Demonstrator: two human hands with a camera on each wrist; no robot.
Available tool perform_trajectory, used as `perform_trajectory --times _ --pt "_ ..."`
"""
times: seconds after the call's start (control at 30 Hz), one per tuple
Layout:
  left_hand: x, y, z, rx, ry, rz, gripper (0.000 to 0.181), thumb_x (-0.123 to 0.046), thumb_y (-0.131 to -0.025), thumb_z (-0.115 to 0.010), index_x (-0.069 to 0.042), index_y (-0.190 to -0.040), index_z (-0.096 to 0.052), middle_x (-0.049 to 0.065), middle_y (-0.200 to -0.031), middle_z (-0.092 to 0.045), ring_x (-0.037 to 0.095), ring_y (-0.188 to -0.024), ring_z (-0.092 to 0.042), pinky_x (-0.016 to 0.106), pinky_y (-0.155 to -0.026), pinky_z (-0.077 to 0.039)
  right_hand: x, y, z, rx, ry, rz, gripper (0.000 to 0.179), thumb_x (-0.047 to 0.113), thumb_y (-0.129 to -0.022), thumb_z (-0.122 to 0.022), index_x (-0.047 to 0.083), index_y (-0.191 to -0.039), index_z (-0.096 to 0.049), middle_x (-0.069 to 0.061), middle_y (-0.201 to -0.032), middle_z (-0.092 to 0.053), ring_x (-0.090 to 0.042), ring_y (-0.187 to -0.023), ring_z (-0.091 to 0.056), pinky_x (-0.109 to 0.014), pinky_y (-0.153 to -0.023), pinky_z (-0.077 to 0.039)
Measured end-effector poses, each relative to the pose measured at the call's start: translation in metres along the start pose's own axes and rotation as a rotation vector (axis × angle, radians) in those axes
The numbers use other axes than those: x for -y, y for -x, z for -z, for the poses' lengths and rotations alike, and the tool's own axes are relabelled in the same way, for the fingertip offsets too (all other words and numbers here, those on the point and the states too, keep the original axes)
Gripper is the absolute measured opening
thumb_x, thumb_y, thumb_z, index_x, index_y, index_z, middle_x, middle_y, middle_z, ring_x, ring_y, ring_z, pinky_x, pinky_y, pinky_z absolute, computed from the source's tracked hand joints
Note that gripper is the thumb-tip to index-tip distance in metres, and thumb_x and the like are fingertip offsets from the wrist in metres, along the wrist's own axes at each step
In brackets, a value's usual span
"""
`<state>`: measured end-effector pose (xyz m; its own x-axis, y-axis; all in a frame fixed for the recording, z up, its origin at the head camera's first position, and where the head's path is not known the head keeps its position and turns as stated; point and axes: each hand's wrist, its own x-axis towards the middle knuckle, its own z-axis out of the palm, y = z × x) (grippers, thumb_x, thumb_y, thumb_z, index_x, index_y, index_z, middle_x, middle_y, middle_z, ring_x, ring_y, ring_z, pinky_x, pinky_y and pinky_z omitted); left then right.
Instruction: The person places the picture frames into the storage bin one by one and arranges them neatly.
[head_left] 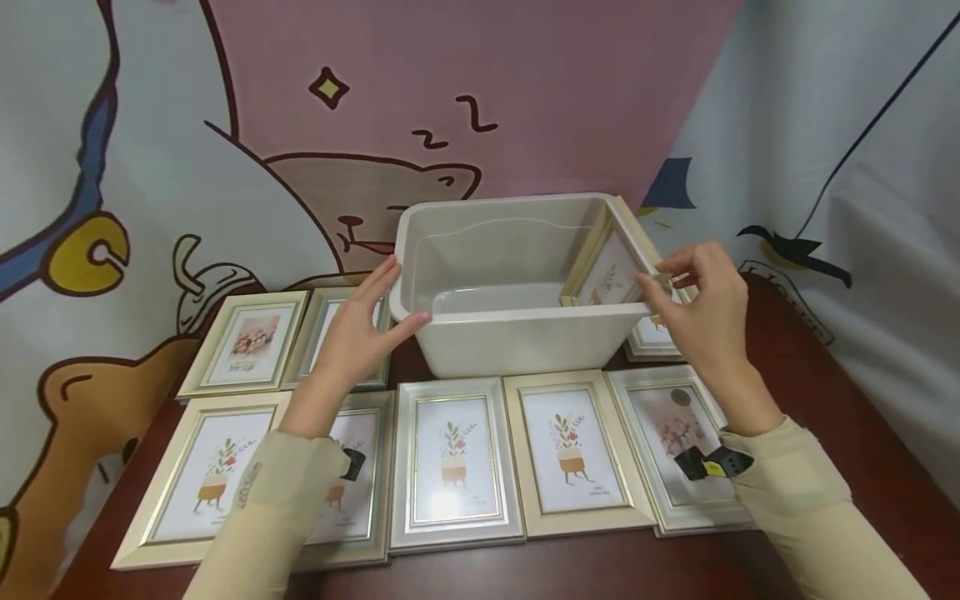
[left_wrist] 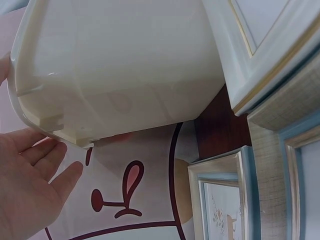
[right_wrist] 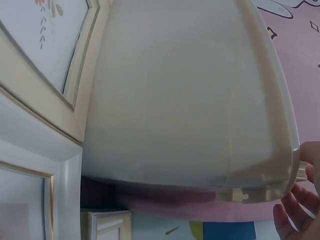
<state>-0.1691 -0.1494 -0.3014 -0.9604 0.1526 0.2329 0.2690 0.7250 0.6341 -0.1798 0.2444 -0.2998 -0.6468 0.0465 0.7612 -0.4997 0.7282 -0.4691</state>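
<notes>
A white plastic bin [head_left: 525, 346] stands near the back of the table. Inside it, a cream picture frame [head_left: 611, 271] leans against the right wall, its top edge rising over the rim. My right hand [head_left: 705, 300] pinches this frame's near upper corner between thumb and fingers. At the bin's left end, my left hand [head_left: 356, 337] rests on the rim, thumb over the near edge and fingers along the left side. Those fingers [left_wrist: 37, 155] look nearly straight in the left wrist view. In the right wrist view, the fingertips [right_wrist: 287, 220] sit right at the bin's corner.
Several picture frames lie face up on the dark red table [head_left: 555, 571], including a silver one [head_left: 457, 533] and a cream one [head_left: 532, 500] in front of the bin. Others lie left of the bin and beside its right end. A cartoon-printed cloth [head_left: 525, 100] hangs behind.
</notes>
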Motion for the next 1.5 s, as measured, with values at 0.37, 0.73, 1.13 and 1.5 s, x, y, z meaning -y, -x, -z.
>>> perform_trajectory --times 0.37,0.73,1.13,1.5 --pt "-0.005 -0.005 -0.006 0.041 -0.025 0.008 0.084 -0.047 -0.089 -0.070 -0.017 -0.157 -0.032 -0.004 -0.167 -0.023 0.029 -0.152 -0.026 0.058 -0.119 -0.031 -0.013 0.015 0.031 0.152 -0.166 -0.066 0.029 -0.009 -0.084 -0.073 -0.003 -0.112 -0.069 0.023 -0.111 -0.060 0.008 -0.095 -0.060 -0.001 -0.082 -0.046" --pt "-0.004 -0.007 -0.006 0.032 0.004 -0.001 0.084 -0.047 -0.090 -0.070 -0.016 -0.157 -0.031 -0.006 -0.167 -0.023 0.028 -0.152 -0.026 0.057 -0.120 -0.031 -0.048 0.026 0.056 0.304 -0.236 -0.327 0.030 0.003 -0.094 -0.065 0.000 -0.123 -0.063 0.020 -0.105 -0.066 0.005 -0.092 -0.060 -0.002 -0.077 -0.046" --pt "-0.001 -0.005 -0.003 0.011 0.069 0.006 0.083 -0.046 -0.090 -0.071 -0.016 -0.157 -0.032 -0.007 -0.167 -0.023 0.026 -0.153 -0.025 0.057 -0.121 -0.027 -0.091 0.051 0.070 0.576 -0.086 -0.466 0.030 0.024 -0.096 -0.067 0.012 -0.124 -0.063 0.025 -0.112 -0.057 0.013 -0.092 -0.056 -0.005 -0.071 -0.048" --pt "0.003 0.000 -0.002 0.008 0.086 0.019 0.083 -0.046 -0.090 -0.070 -0.017 -0.157 -0.031 -0.009 -0.167 -0.022 0.027 -0.153 -0.026 0.057 -0.121 -0.028 -0.128 0.075 0.076 0.885 -0.051 -0.562 0.051 0.025 -0.097 -0.066 -0.005 -0.135 -0.050 -0.023 -0.124 -0.058 0.008 -0.085 -0.057 -0.016 -0.071 -0.056"
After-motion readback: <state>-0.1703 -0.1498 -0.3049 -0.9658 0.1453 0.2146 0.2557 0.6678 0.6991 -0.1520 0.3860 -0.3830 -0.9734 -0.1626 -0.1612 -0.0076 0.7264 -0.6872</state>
